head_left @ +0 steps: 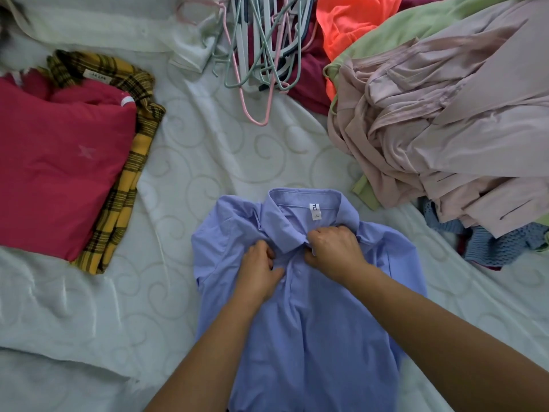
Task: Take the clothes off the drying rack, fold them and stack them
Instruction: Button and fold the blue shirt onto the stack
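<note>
— Blue polo shirt (312,337), lightly creased, front up, white label inside the collar, lying on the bed (208,162) right under both hands.
— Which way's it running?
— Lengthwise away from the person: collar just beyond the hands, hem back toward the body.
— And the grip?
— Left hand (255,272) and right hand (332,251), fingers curled, each pinching the placket at the collar's base.

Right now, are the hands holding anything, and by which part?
Both hold the blue polo shirt: the left hand grips the button placket just below the collar, the right hand pinches the front at the collar opening.
</note>
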Demonstrator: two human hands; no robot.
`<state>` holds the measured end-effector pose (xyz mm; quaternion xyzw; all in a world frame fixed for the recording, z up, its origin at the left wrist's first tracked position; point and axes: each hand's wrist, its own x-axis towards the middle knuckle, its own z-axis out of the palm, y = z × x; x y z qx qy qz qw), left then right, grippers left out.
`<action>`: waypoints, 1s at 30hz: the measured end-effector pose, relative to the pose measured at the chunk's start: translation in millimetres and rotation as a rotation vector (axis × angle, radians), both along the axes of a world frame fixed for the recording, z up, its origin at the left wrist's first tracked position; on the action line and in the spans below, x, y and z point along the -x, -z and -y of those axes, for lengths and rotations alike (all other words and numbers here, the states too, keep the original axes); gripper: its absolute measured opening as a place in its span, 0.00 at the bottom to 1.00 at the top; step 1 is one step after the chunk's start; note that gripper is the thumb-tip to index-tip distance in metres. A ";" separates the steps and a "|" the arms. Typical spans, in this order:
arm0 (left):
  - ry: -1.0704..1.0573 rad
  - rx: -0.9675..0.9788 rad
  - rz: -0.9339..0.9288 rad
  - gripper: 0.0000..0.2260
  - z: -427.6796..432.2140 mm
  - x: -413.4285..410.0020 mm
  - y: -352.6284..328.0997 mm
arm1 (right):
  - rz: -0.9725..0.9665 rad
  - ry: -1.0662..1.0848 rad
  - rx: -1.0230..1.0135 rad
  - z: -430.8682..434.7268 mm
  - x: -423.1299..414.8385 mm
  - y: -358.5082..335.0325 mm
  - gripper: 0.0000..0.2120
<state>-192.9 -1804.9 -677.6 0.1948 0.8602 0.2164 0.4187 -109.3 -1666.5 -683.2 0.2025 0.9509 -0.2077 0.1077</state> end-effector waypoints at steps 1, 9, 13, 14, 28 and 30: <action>0.005 0.004 -0.005 0.13 -1.7 1.0 -1.3 | -0.004 0.006 0.028 -0.7 -2.0 2.0 0.32; 0.378 -0.314 -0.627 0.23 -28.6 0.6 -27.2 | 0.138 0.044 0.267 -21.4 -22.5 -30.4 0.15; 0.673 -0.067 -0.422 0.11 -62.8 21.7 -36.1 | -0.071 0.145 0.264 -33.4 -41.4 -43.5 0.14; 0.668 -0.023 -0.382 0.08 -67.7 26.9 -39.6 | -0.154 0.139 0.229 -34.6 -46.1 -42.7 0.10; 0.091 -0.235 0.179 0.03 -52.9 44.4 -59.2 | -0.424 0.050 -0.259 -38.8 -60.7 -46.5 0.12; 0.055 -0.269 0.200 0.02 -50.7 48.5 -67.7 | -0.435 0.046 -0.275 -41.8 -57.4 -50.2 0.12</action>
